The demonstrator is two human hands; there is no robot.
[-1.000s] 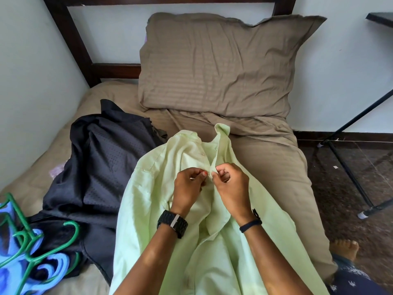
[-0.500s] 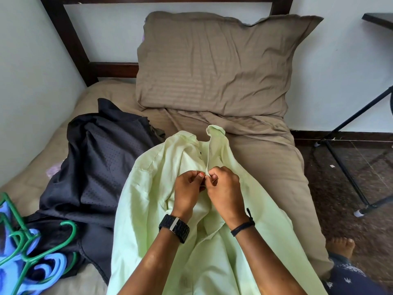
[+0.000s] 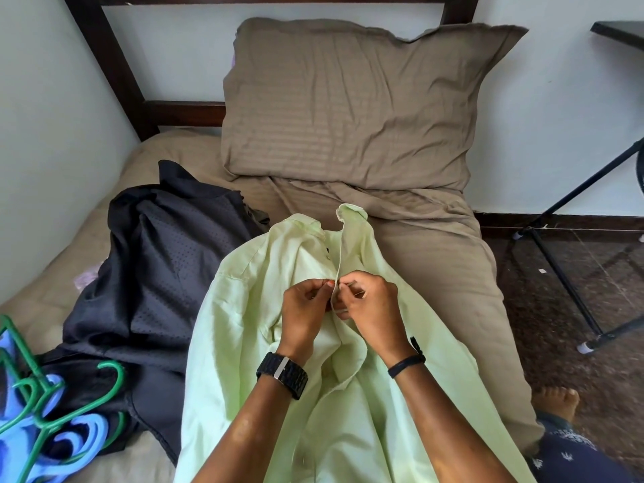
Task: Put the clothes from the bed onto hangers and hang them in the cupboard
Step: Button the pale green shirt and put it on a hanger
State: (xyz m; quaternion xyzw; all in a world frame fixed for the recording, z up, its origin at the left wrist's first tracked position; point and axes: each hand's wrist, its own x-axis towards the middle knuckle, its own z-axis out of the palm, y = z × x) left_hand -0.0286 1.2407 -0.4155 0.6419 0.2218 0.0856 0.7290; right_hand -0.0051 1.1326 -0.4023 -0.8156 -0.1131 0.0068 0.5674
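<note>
Landmark: the brown pillow [image 3: 352,106], propped at the head of the bed [image 3: 439,273]; all places below are given from it.
Change: over the last second both hands have drawn closer together on the placket of the pale green shirt [image 3: 244,343], just below the pillow; the shirt's collar now stands a little more upright.
Left hand [image 3: 305,310]: fingers curled and pinching the shirt's left front edge.
Right hand [image 3: 371,306]: fingers curled and pinching the right front edge, fingertips touching those of the left hand.
Meaning for the task: judged to be work on a button near the collar, either fastening or undoing; which one cannot be told. The shirt is not yet on a hanger.
Task thing, place: the green shirt lies on the bed below the pillow, spread toward the person.
Count, garments: one green shirt; one dark heap [image 3: 156,291] below and left of the pillow, its number of pieces unclear.
Count, hangers [image 3: 45,423]: a green and blue tangle far below-left of the pillow; at least four, exact number unclear.
Count, pillows: one.
Count, hands: two.
</note>
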